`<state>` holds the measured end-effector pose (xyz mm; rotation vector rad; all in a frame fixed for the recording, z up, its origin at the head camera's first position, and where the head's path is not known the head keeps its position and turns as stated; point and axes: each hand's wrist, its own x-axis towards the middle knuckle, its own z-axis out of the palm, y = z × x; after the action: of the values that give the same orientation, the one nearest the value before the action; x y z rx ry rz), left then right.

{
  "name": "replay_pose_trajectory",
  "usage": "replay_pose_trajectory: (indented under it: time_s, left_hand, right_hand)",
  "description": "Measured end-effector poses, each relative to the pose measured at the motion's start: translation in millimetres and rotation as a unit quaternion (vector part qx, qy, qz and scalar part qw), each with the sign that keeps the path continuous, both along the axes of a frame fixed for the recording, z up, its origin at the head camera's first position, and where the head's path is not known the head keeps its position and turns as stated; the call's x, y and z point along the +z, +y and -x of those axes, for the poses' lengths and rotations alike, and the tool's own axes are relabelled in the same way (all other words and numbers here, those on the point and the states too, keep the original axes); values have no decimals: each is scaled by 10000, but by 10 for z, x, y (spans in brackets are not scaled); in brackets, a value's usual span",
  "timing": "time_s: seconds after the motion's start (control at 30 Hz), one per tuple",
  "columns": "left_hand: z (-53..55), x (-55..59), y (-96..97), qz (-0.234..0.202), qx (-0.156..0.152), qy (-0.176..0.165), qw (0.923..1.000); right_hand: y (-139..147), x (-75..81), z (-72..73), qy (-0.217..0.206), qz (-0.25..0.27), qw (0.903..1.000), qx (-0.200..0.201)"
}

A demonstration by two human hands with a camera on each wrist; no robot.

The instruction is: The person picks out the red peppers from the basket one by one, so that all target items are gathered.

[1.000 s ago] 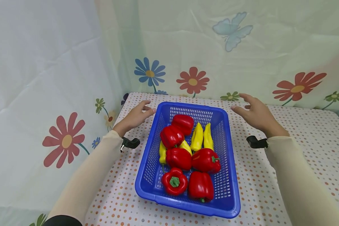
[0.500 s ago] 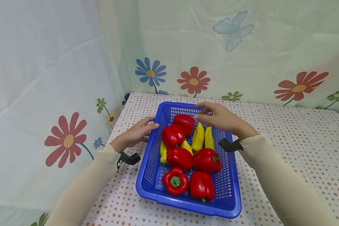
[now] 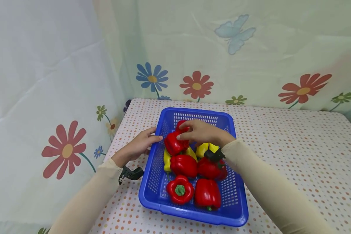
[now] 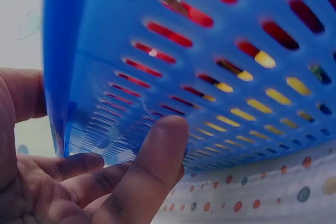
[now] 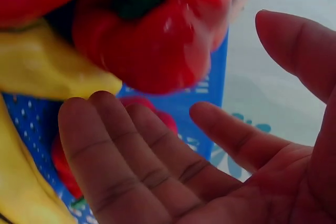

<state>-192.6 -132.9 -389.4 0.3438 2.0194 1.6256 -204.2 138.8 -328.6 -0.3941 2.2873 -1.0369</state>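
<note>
A blue plastic basket (image 3: 152,195) holds several red bell peppers and yellow long peppers. My left hand (image 3: 138,144) is at the basket's left side; in the left wrist view its fingers (image 4: 157,150) lie along the outer slotted wall and the thumb is near the rim. My right hand (image 3: 203,131) reaches over the basket, with its fingertips above the red bell pepper (image 3: 172,143) at the upper left. In the right wrist view that glossy pepper (image 5: 152,51) is between the spread thumb and the fingers, not gripped. Another bell pepper is partly hidden behind the right hand.
The table (image 3: 280,146) has a white cover with coloured dots. A floral curtain (image 3: 175,39) hangs behind it, and another sheet (image 3: 46,97) hangs on the left. Inside the basket's front are two more red bell peppers (image 3: 179,190).
My right hand has moved left from beside the basket to over the upper-left bell pepper. The left hand has come down and nearer to the basket's left wall.
</note>
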Motion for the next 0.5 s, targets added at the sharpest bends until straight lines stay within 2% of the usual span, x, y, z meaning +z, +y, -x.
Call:
replay_pose_trajectory:
  time_s: [0.27,0.5]
  left_hand:
    - [-25,-36,-39,-70,54,-46,9999]
    - [-32,-31,-28,-197,-17,-37,9998]
  right_hand:
    - [-163,-53,-25,-16,-253,9997,22]
    - [-239,-101,-44,76,-460,9988,-148]
